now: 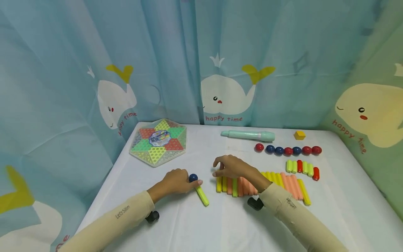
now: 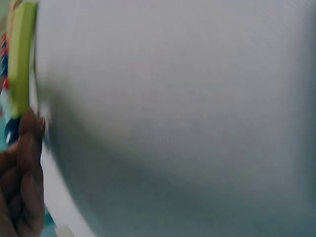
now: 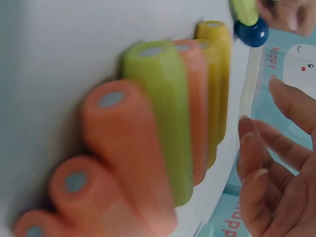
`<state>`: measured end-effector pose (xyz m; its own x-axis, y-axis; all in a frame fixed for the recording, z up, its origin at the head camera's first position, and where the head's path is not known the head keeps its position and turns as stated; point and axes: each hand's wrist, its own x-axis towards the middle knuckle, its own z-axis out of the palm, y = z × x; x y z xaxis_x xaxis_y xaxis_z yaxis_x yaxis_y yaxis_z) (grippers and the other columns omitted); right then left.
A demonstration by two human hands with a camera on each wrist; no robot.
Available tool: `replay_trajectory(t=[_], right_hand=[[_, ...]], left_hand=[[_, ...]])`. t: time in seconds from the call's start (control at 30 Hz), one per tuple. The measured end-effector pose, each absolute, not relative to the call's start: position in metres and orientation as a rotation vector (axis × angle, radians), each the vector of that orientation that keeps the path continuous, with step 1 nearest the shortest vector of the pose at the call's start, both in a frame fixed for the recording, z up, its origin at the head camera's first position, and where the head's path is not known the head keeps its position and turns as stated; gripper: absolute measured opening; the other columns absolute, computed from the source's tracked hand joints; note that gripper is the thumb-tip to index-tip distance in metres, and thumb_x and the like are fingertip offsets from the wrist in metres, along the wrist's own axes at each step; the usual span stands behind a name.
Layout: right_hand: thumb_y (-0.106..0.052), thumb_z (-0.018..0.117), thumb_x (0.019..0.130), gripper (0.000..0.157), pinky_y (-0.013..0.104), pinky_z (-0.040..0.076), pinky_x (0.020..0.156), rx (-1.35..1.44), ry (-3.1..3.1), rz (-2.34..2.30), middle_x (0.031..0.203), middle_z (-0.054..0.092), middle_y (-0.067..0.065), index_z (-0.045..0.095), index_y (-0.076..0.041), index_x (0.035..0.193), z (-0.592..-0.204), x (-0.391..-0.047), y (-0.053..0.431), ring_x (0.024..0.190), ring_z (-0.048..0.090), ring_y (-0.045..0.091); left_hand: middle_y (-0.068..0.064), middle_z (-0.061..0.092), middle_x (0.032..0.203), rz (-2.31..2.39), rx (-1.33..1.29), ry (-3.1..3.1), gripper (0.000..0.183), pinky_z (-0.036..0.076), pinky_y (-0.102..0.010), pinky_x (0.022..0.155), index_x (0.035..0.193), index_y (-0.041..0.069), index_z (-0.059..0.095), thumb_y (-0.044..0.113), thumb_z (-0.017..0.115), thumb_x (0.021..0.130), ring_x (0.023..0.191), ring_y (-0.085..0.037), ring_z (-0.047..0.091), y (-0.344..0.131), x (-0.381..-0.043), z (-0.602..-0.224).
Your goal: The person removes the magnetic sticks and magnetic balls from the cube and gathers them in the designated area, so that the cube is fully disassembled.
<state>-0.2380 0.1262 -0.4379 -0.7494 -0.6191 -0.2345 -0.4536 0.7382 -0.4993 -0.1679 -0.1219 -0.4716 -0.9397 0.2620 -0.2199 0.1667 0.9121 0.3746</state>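
My left hand (image 1: pixel 176 180) holds a short lime-green stick (image 1: pixel 202 196) by its far end, thumb laid across it; the left wrist view shows the fingertips right at that end of the stick (image 2: pixel 20 59). A glossy dark blue ball (image 1: pixel 193 177) sits between thumb and fingers, against the same end. My right hand (image 1: pixel 231 166) has loosely bent fingers and nothing in them, over the left part of a row of yellow, orange and green sticks (image 1: pixel 240 187). In the right wrist view, its fingers are beside the faceted green stick (image 3: pixel 165 128), apart from it.
Behind the row lie a line of red and blue balls (image 1: pixel 288 151), small green and red pieces (image 1: pixel 305 167), a yellow block (image 1: pixel 299 135) and a mint-green tube (image 1: pixel 248 135). A hexagonal star board (image 1: pixel 158 141) lies back left. A whale-print curtain (image 1: pixel 170 52) hangs behind the table.
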Motion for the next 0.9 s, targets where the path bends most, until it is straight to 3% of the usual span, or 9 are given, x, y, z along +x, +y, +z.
replay_trajectory(t=[0.17, 0.4, 0.53, 0.7, 0.9], right_hand=[[-0.025, 0.077, 0.091, 0.036, 0.036, 0.055, 0.083, -0.871, 2.464, -0.576, 0.104, 0.071, 0.007, 0.067, -0.012, 0.123, -0.438, -0.246, 0.113, 0.086, 0.062, 0.017], [-0.019, 0.081, 0.087, 0.048, 0.031, 0.053, 0.079, -1.012, 2.356, -0.624, 0.114, 0.067, 0.007, 0.062, -0.014, 0.130, -0.450, -0.245, 0.097, 0.082, 0.060, 0.016], [-0.020, 0.081, 0.086, 0.050, 0.031, 0.051, 0.078, -1.076, 2.341, -0.609, 0.114, 0.068, 0.005, 0.063, -0.016, 0.132, -0.457, -0.241, 0.089, 0.084, 0.058, 0.015], [-0.023, 0.081, 0.086, 0.039, 0.030, 0.052, 0.081, -1.167, 2.347, -0.595, 0.107, 0.071, 0.000, 0.069, -0.016, 0.122, -0.457, -0.235, 0.082, 0.088, 0.061, 0.010], [-0.026, 0.078, 0.090, 0.023, 0.024, 0.054, 0.077, -1.259, 2.286, -0.699, 0.100, 0.071, -0.005, 0.069, -0.019, 0.110, -0.450, -0.229, 0.090, 0.087, 0.065, 0.007]], left_hand=[[0.004, 0.047, 0.058, 0.481, 0.259, 2.808, 0.055, 0.035, -0.028, 0.050, 0.064, 0.017, 0.054, 0.066, 0.066, 0.086, 0.056, -0.012, 0.046, -0.108, -0.170, -0.475], [0.004, 0.060, 0.074, 0.665, 0.327, 2.703, 0.023, 0.041, -0.026, 0.060, 0.087, 0.013, 0.066, 0.035, 0.074, 0.088, 0.067, -0.011, 0.053, -0.118, -0.176, -0.473], [0.006, 0.062, 0.078, 0.740, 0.425, 2.689, 0.016, 0.045, -0.026, 0.066, 0.092, 0.012, 0.070, 0.028, 0.074, 0.090, 0.071, -0.008, 0.055, -0.124, -0.177, -0.475], [0.005, 0.067, 0.085, 0.800, 0.582, 2.671, 0.014, 0.049, -0.029, 0.073, 0.099, 0.011, 0.074, 0.023, 0.072, 0.092, 0.078, -0.007, 0.058, -0.129, -0.177, -0.476], [0.002, 0.070, 0.094, 0.862, 0.784, 2.628, 0.012, 0.051, -0.023, 0.073, 0.105, 0.012, 0.073, 0.016, 0.070, 0.093, 0.080, -0.005, 0.061, -0.133, -0.174, -0.469]])
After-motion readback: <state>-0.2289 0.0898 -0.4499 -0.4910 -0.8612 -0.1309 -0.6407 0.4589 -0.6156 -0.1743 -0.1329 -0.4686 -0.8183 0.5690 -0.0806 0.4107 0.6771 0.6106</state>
